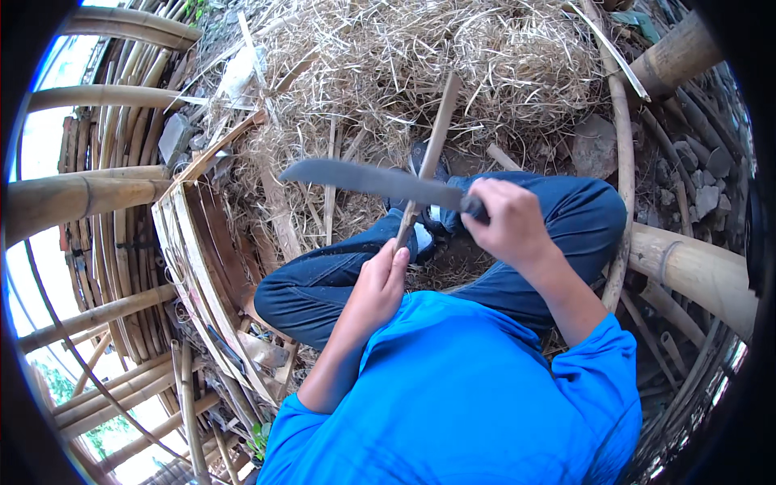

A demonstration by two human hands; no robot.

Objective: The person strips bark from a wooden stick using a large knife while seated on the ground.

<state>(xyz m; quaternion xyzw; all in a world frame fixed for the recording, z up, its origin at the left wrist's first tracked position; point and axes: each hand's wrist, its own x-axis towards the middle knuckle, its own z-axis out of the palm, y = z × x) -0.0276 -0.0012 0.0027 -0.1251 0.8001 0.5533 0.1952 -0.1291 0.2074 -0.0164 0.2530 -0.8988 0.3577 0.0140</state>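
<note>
My left hand [380, 283] is closed around the lower end of a bamboo strip [440, 125]. The strip points up and away from me, leaning slightly right. A machete [364, 178] is in my right hand [511, 220], fingers wrapped round its dark handle. Its broad grey blade lies across the strip and points left, its tip out past the strip. Whether the edge touches the strip, I cannot tell. Both hands are over my crossed legs in dark blue trousers [323, 283].
A heap of pale shavings [453, 65] covers the ground ahead. On the left stand a wooden crate [174, 234] and bamboo poles [97, 194]. Thick bamboo [695, 271] and grey stones [707, 198] are on the right, beside a long thin pole [623, 153].
</note>
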